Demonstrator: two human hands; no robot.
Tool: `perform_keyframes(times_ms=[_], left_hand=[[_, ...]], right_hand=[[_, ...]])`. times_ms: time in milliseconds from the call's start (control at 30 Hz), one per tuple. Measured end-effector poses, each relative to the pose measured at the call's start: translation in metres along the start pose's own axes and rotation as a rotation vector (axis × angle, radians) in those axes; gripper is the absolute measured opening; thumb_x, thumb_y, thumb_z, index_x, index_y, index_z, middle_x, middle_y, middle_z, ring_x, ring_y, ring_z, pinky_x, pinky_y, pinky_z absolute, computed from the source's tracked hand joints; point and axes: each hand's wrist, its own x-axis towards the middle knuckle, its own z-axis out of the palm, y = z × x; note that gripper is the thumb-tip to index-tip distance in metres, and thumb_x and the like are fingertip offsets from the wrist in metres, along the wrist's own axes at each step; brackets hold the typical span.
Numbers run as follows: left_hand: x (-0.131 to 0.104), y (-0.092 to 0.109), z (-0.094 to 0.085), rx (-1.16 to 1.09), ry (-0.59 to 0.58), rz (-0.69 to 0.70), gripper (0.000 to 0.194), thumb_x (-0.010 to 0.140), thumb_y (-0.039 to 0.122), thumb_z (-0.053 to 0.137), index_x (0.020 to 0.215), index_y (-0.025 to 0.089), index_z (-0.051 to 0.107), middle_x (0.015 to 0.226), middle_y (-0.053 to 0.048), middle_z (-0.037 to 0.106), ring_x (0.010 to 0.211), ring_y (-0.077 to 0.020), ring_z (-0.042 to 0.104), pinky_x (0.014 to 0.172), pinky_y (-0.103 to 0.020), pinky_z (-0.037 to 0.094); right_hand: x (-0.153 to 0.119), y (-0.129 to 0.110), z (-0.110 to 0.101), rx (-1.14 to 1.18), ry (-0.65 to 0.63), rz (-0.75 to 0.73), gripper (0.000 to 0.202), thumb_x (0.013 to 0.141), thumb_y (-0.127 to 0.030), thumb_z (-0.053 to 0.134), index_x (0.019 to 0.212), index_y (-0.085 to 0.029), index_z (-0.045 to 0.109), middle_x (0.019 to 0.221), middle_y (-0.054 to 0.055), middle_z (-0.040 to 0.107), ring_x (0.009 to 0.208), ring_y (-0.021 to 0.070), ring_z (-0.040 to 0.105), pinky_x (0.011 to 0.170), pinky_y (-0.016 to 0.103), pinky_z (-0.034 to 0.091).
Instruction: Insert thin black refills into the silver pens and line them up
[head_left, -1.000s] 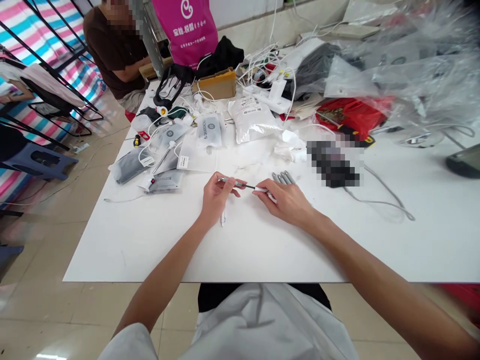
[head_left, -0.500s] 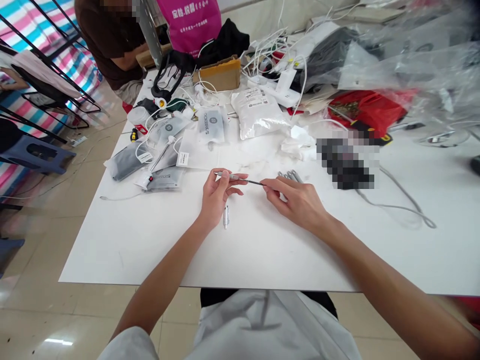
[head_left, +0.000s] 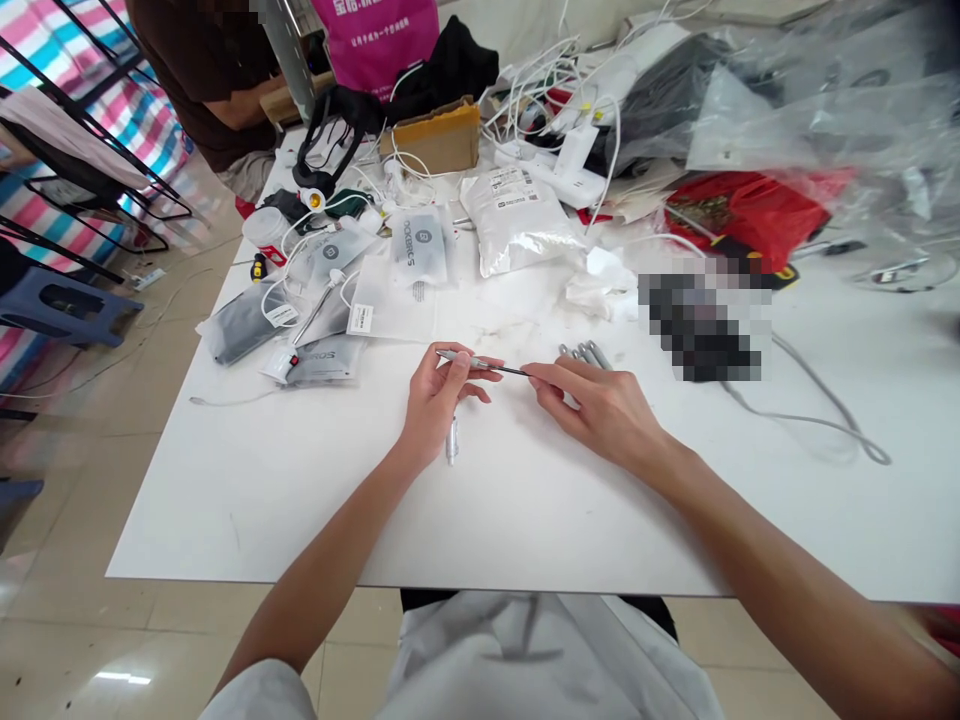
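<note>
My left hand is closed around a silver pen barrel, its tapered tip pointing left. From the barrel's right end sticks out a thin dark pen refill. The far end of that refill is pinched between the thumb and fingers of my right hand. How deep the refill sits in the barrel is hidden. Below my left hand, a silver pen part with a clip lies on the white table. Several grey pens lie side by side just beyond my right hand, partly covered by it.
Packaged items in plastic bags and cables crowd the back left. A white parcel, an orange box and a red bag stand behind. A blurred dark object with a grey cable lies right. A person sits at back left.
The pen barrel has tipped slightly and shifted a little right in my left hand. The refill stays between both hands. The whole view has shifted slightly.
</note>
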Motion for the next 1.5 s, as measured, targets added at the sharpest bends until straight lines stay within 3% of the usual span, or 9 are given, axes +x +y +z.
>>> perform_keyframes(times_ms=[233, 500, 867, 1200, 1333, 1500], left_hand=[[0.002, 0.001, -0.002, -0.065, 0.113, 0.020, 0.035, 0.099, 0.053, 0.073, 0.105, 0.023, 0.058, 0.106, -0.009, 0.081, 0.095, -0.0198, 0.078, 0.074, -0.028, 0.060], [0.001, 0.002, 0.000, -0.075, 0.105, -0.012, 0.035, 0.099, 0.053, 0.074, 0.105, 0.023, 0.059, 0.109, -0.010, 0.082, 0.095, -0.0206, 0.079, 0.074, -0.029, 0.059], [0.001, 0.002, 0.000, -0.058, 0.115, -0.027, 0.032, 0.101, 0.051, 0.072, 0.106, 0.022, 0.059, 0.110, -0.011, 0.082, 0.097, -0.0211, 0.079, 0.075, -0.029, 0.059], [-0.006, 0.003, 0.008, -0.033, -0.026, -0.097, 0.028, 0.103, 0.048, 0.071, 0.108, 0.022, 0.061, 0.114, -0.012, 0.082, 0.102, -0.0243, 0.080, 0.080, -0.033, 0.061], [-0.004, 0.002, 0.008, -0.080, 0.037, -0.077, 0.025, 0.104, 0.046, 0.069, 0.107, 0.023, 0.061, 0.110, -0.009, 0.081, 0.096, -0.0207, 0.079, 0.078, -0.031, 0.061], [-0.001, 0.001, 0.005, -0.094, 0.064, -0.082, 0.028, 0.100, 0.047, 0.075, 0.106, 0.021, 0.069, 0.110, -0.009, 0.080, 0.097, -0.0200, 0.077, 0.078, -0.030, 0.060]], right_hand=[[0.001, 0.001, -0.002, -0.045, 0.087, -0.085, 0.023, 0.108, -0.023, 0.052, 0.116, -0.024, 0.073, 0.077, -0.001, 0.069, 0.057, 0.0107, 0.053, 0.053, 0.028, 0.034], [0.003, 0.001, -0.005, -0.090, 0.118, -0.127, 0.019, 0.107, -0.019, 0.055, 0.115, -0.023, 0.073, 0.076, -0.002, 0.068, 0.055, 0.0093, 0.050, 0.050, 0.026, 0.034], [0.002, 0.002, -0.001, -0.067, 0.087, -0.115, 0.019, 0.107, -0.018, 0.056, 0.116, -0.025, 0.071, 0.076, -0.002, 0.068, 0.054, 0.0093, 0.052, 0.050, 0.027, 0.032], [-0.002, -0.005, 0.002, -0.034, -0.017, -0.079, 0.023, 0.110, -0.025, 0.050, 0.127, -0.026, 0.066, 0.081, 0.000, 0.071, 0.056, 0.0118, 0.057, 0.052, 0.027, 0.033], [-0.004, -0.006, 0.002, 0.055, -0.025, 0.034, 0.026, 0.109, -0.038, 0.058, 0.131, -0.024, 0.058, 0.090, 0.003, 0.076, 0.062, 0.0161, 0.067, 0.053, 0.028, 0.039], [-0.001, -0.002, -0.003, 0.078, -0.029, 0.005, 0.015, 0.111, -0.031, 0.053, 0.121, -0.024, 0.062, 0.094, 0.004, 0.077, 0.062, 0.0140, 0.064, 0.055, 0.028, 0.040]])
